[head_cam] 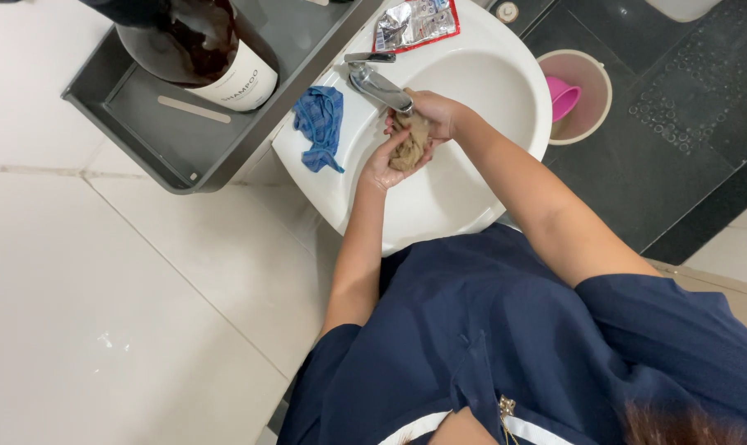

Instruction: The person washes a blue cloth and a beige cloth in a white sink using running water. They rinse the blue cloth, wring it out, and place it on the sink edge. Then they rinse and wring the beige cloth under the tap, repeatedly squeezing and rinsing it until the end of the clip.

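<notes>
Fingers of both hands gripping tan cloth, white sink, dark tiled floor

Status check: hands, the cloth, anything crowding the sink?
Left hand and right hand both gripping tan cloth over white sink, under the faucet. Blue rag on rim, apart.

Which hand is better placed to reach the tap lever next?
Probably the right hand: it sits directly beside the chrome tap, while the left hand is lower in the white basin, cupping the crumpled beige cloth.
</notes>
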